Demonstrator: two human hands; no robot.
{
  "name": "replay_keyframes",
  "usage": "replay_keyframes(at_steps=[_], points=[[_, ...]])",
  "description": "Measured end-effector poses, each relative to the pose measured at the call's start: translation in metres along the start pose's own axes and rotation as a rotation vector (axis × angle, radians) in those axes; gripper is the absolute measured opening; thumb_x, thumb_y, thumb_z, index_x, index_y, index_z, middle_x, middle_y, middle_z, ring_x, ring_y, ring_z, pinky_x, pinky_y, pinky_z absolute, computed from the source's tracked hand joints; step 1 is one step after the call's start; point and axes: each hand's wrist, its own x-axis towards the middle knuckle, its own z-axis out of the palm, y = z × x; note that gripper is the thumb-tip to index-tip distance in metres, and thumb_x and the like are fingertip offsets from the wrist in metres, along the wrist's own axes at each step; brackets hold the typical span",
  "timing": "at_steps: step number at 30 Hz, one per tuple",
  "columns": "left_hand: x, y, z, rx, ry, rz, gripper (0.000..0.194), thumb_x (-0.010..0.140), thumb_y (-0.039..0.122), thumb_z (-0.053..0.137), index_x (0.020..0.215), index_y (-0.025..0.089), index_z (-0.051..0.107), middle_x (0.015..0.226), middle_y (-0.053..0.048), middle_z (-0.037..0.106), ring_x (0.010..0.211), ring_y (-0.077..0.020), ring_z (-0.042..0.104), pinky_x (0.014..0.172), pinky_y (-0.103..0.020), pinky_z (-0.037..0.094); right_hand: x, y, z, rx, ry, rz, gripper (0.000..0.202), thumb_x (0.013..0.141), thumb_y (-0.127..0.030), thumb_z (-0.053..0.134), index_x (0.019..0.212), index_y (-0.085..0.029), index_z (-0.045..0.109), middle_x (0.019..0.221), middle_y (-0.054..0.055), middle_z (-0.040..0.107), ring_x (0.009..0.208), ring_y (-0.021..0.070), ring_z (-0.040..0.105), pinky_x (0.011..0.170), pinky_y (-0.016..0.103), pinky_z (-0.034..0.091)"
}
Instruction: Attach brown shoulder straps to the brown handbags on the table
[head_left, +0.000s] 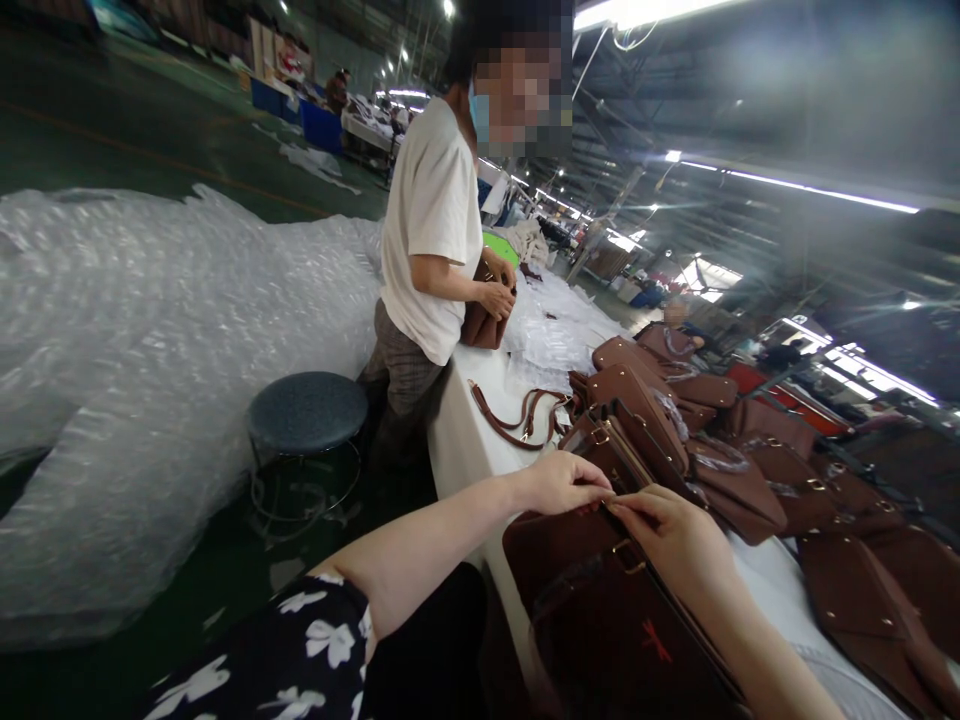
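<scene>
A dark brown handbag (592,590) stands on the white-covered table close in front of me, with gold-coloured buckles and a red mark on its side. My left hand (566,483) reaches across to its top edge, thumb and fingers pinched together. From the other side my right hand (675,530) pinches at the same spot, its fingertips almost touching the left ones. The small part between the fingertips is too hidden to make out. Just beyond my hands is another brown handbag (634,440), and a brown strap (510,430) lies on the table to its left.
Many brown handbags (757,490) crowd the table (469,430) on the right. A co-worker (427,230) stands at the table's left side, both hands on a brown bag (484,325). A round stool (307,410) and piled bubble wrap (172,330) are on the left.
</scene>
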Motion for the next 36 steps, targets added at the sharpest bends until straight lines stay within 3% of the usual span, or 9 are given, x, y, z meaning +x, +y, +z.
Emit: replay_keyframes(at_steps=[3, 6, 12, 17, 24, 30, 36], points=[[0.001, 0.002, -0.003, 0.254, 0.005, 0.136, 0.017, 0.089, 0.026, 0.061, 0.093, 0.017, 0.074, 0.084, -0.002, 0.072, 0.078, -0.0124, 0.064, 0.074, -0.021, 0.046, 0.001, 0.002, 0.001, 0.042, -0.013, 0.017, 0.029, 0.086, -0.053, 0.057, 0.083, -0.031, 0.076, 0.085, 0.001, 0.070, 0.074, 0.0194, 0.066, 0.070, 0.031, 0.048], [0.003, 0.003, -0.003, 0.363, 0.011, 0.195, 0.017, 0.090, 0.022, 0.059, 0.095, 0.018, 0.074, 0.092, -0.002, 0.073, 0.087, -0.0136, 0.065, 0.078, -0.021, 0.045, 0.002, 0.001, -0.001, 0.086, -0.031, 0.023, 0.028, 0.086, -0.051, 0.058, 0.083, -0.030, 0.077, 0.085, 0.002, 0.071, 0.076, 0.0205, 0.066, 0.072, 0.031, 0.048], [0.003, 0.007, 0.003, 0.434, 0.040, 0.224, 0.017, 0.091, 0.023, 0.057, 0.091, 0.016, 0.072, 0.090, -0.003, 0.073, 0.084, -0.0144, 0.065, 0.075, -0.022, 0.045, 0.003, 0.000, -0.005, 0.081, -0.049, -0.004, 0.030, 0.086, -0.051, 0.057, 0.083, -0.029, 0.078, 0.082, 0.003, 0.071, 0.073, 0.0215, 0.066, 0.069, 0.032, 0.049], [0.000, 0.014, 0.012, 0.597, 0.148, 0.254, 0.018, 0.091, 0.025, 0.055, 0.085, 0.016, 0.070, 0.086, -0.006, 0.071, 0.082, -0.0176, 0.064, 0.073, -0.026, 0.046, 0.003, -0.002, -0.004, -0.058, -0.060, -0.022, 0.031, 0.089, -0.046, 0.052, 0.081, -0.030, 0.076, 0.080, 0.002, 0.069, 0.072, 0.0198, 0.066, 0.066, 0.031, 0.045], [-0.006, 0.017, 0.023, 0.618, 0.292, 0.257, 0.015, 0.089, 0.022, 0.056, 0.078, 0.016, 0.064, 0.081, -0.005, 0.067, 0.077, -0.0164, 0.061, 0.070, -0.027, 0.046, 0.001, -0.005, -0.001, 0.019, -0.026, 0.063, 0.033, 0.088, -0.049, 0.053, 0.074, -0.029, 0.075, 0.079, 0.001, 0.069, 0.073, 0.0194, 0.065, 0.066, 0.031, 0.044], [-0.009, 0.017, 0.030, 0.665, 0.392, 0.269, 0.017, 0.091, 0.023, 0.053, 0.079, 0.016, 0.063, 0.081, -0.005, 0.066, 0.078, -0.0168, 0.061, 0.071, -0.027, 0.046, -0.002, -0.001, 0.003, 0.167, 0.009, -0.002, 0.031, 0.090, -0.046, 0.053, 0.092, -0.027, 0.077, 0.087, 0.003, 0.071, 0.081, 0.0211, 0.066, 0.072, 0.031, 0.048], [-0.007, 0.015, 0.031, 0.755, 0.335, 0.292, 0.018, 0.093, 0.025, 0.051, 0.081, 0.017, 0.061, 0.082, -0.005, 0.064, 0.080, -0.0174, 0.061, 0.072, -0.028, 0.046, -0.006, 0.007, 0.005, 0.129, -0.008, -0.028, 0.034, 0.092, -0.048, 0.050, 0.092, -0.028, 0.077, 0.087, 0.005, 0.071, 0.080, 0.0222, 0.065, 0.071, 0.033, 0.048]])
